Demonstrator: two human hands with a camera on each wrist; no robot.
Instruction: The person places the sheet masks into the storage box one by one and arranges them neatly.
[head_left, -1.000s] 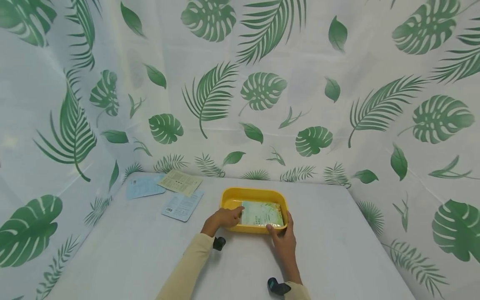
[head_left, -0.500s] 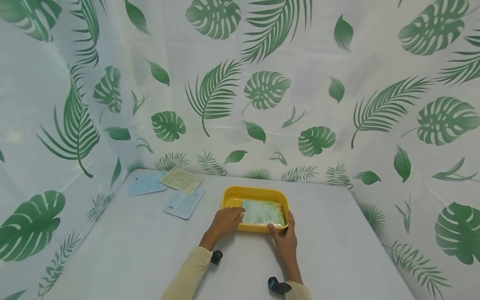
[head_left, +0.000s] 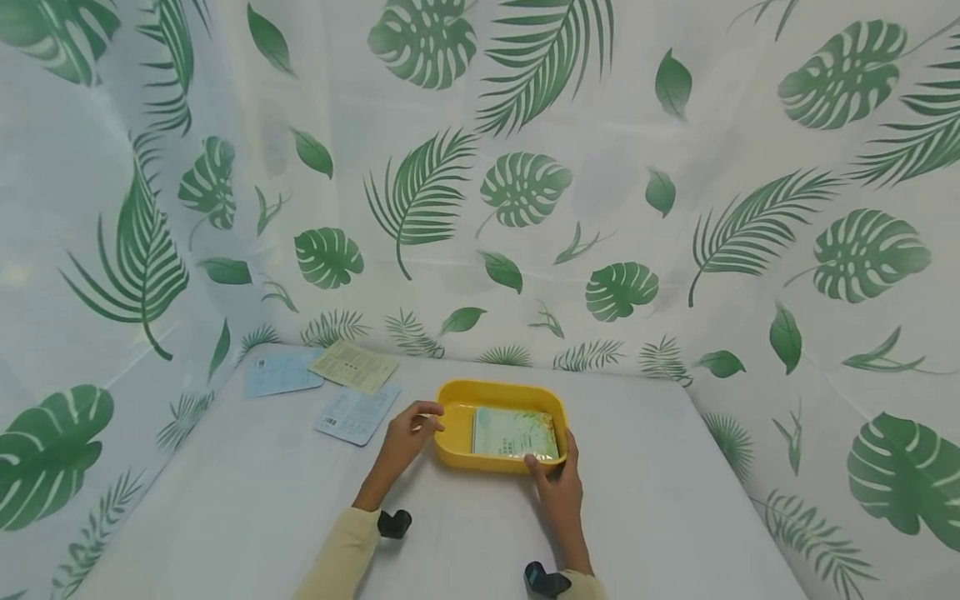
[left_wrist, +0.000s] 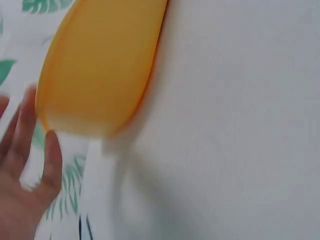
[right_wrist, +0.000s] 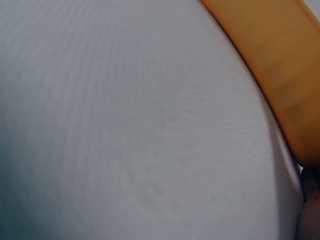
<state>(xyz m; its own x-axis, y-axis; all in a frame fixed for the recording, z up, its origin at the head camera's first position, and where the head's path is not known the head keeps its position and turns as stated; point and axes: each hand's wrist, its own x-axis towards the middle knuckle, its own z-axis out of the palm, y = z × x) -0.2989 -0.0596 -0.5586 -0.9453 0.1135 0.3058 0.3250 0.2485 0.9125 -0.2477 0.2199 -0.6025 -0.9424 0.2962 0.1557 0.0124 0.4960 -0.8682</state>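
Note:
A yellow plastic tray (head_left: 454, 427) stands on the white table, holding a flat pale green packet (head_left: 513, 432) with leaf print. My right hand (head_left: 562, 492) grips the tray's near right corner, thumb over the rim and fingers along the outer wall. At the opposite end, my left hand (head_left: 405, 437) has its fingertips right at the left rim. The left wrist view shows the left hand (left_wrist: 22, 195) with fingers spread beside the end of the tray (left_wrist: 100, 65). Mostly the tray's outer wall (right_wrist: 287, 75) and bare cloth fill the right wrist view.
Left of the tray lie a light blue packet (head_left: 358, 414), a pale yellow one (head_left: 356, 367) overlapping it, and another blue packet (head_left: 283, 375) farther left. Leaf-printed white curtains (head_left: 480, 275) rise behind the table and along both sides.
My left hand has come out of the tray, leaving the green packet, and moved left to the rim. The right hand keeps its grip on the corner.

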